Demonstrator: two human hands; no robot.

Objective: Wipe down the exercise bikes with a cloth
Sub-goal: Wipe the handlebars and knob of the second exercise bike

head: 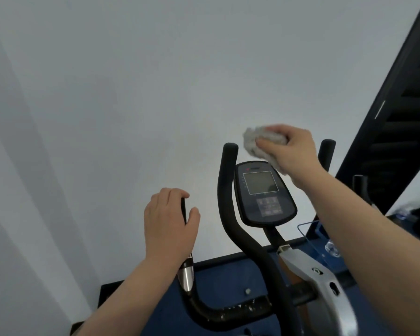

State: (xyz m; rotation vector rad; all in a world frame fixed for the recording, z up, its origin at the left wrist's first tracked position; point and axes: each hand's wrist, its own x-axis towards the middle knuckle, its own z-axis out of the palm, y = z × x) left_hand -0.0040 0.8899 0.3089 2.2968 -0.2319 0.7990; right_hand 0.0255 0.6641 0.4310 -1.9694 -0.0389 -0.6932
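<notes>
Crumpled grey cloth, soft and fuzzy, bunched in right hand just above smooth oval console of bike. Left hand curled round black left grip, chrome sensor shining beneath wrist. Hands well apart, curved matte black bar between them.

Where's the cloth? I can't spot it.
Bunched in the right hand, the cloth is right of centre, just above the bike's console.
</notes>
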